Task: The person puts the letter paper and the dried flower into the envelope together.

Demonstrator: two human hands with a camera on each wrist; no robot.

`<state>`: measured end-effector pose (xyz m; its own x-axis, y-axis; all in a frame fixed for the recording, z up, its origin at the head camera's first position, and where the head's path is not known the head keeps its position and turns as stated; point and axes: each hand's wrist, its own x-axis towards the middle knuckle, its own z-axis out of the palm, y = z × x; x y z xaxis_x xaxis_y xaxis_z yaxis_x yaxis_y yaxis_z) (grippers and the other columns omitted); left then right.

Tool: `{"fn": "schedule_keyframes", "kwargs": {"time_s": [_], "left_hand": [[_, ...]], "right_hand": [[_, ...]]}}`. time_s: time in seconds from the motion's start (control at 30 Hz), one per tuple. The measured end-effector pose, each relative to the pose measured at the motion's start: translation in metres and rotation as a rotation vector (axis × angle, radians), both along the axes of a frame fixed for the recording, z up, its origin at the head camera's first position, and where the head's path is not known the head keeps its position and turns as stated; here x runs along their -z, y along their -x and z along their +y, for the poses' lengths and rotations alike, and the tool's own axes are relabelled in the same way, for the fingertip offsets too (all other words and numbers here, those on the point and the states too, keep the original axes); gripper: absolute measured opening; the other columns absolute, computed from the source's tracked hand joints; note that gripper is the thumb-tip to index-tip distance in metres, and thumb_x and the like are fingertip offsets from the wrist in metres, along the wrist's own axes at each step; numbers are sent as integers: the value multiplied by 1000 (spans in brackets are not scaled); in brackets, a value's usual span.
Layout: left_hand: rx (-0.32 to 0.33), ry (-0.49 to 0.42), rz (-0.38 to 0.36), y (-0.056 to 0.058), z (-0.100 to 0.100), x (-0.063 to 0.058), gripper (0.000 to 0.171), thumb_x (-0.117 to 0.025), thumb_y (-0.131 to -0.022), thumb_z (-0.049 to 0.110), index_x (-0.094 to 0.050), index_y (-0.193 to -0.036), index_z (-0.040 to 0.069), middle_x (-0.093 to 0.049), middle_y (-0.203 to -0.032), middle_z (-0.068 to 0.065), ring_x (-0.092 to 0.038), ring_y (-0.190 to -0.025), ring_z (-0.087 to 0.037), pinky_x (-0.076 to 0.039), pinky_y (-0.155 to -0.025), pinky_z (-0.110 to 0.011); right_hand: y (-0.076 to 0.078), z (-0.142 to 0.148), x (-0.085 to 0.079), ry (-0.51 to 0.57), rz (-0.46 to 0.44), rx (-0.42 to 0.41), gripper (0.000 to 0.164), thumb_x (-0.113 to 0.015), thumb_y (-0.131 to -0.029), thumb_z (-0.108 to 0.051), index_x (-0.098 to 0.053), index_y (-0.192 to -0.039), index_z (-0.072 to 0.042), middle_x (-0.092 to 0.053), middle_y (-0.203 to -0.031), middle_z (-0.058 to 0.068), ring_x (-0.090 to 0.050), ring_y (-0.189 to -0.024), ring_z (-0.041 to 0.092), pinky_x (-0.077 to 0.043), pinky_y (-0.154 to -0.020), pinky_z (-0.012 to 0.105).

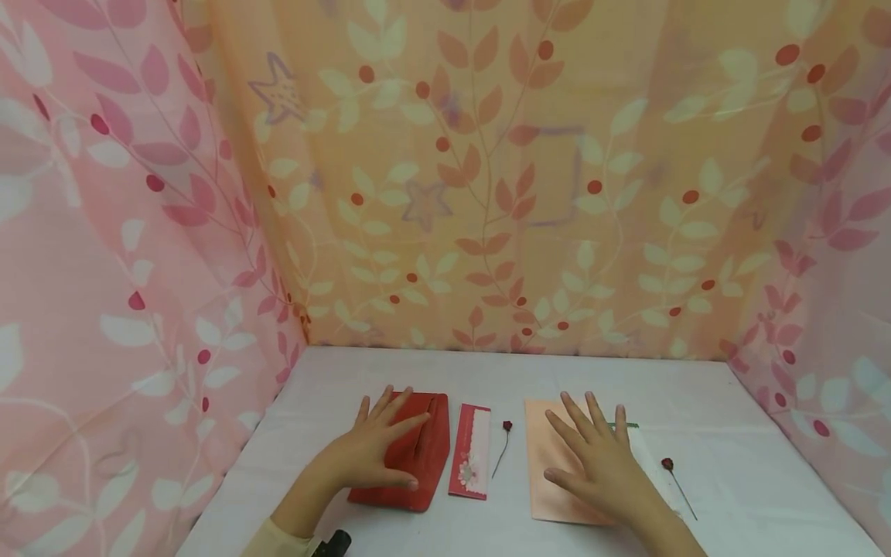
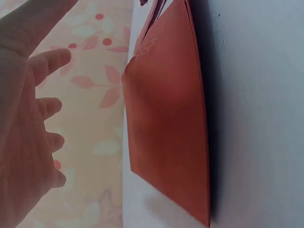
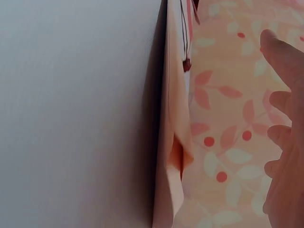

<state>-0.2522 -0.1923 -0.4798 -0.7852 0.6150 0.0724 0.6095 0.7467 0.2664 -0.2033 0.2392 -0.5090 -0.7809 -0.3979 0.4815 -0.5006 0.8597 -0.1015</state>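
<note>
My left hand (image 1: 369,456) is held over a red envelope (image 1: 405,453) with its fingers spread straight, and nothing is in its grasp. In the left wrist view the red envelope (image 2: 166,114) lies on the table, with a gap between it and the palm. On the other side, my right hand (image 1: 599,460) spreads its straight fingers above a peach envelope (image 1: 548,449), partly covering it. The right wrist view shows the peach envelope's flap (image 3: 180,156) lifted a little. Between the envelopes lie a red-and-white floral card (image 1: 469,452) and a small red flower (image 1: 506,426) on a thin stem.
A second red flower (image 1: 668,464) on a thin stem lies at the right. A white card (image 1: 647,456) with a green edge sits partly hidden behind my right hand. The white table (image 1: 487,371) is bordered by leaf-patterned curtains (image 1: 487,193). A black object (image 1: 337,543) is at my left wrist.
</note>
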Motion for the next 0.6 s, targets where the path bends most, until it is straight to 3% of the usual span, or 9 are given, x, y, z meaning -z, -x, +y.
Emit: {"fn": "schedule_keyframes", "kwargs": {"time_s": [0.23,0.6], "left_hand": [[17,35,56,3,8,6,95,-69,-76,79,-37,-157,42,-6,-174,0,2,-158,-39,-4,-118,-75],[18,25,22,4,8,12,88,-71,-80,72,-45,-154,33,-17,-171,-11,-5,-155,-49,-8,-114,-79]], "right_hand": [[5,-29,-1,20,-32,-44,86,-65,-89,-68,-32,-160,-34,-18,-172,0,-7,-158,40,16,-118,66],[12,-72,4,66,-108,-98,84,-70,-86,-66,-41,-157,-31,-20,-171,-6,-13,-158,36,13,-120,64]]}}
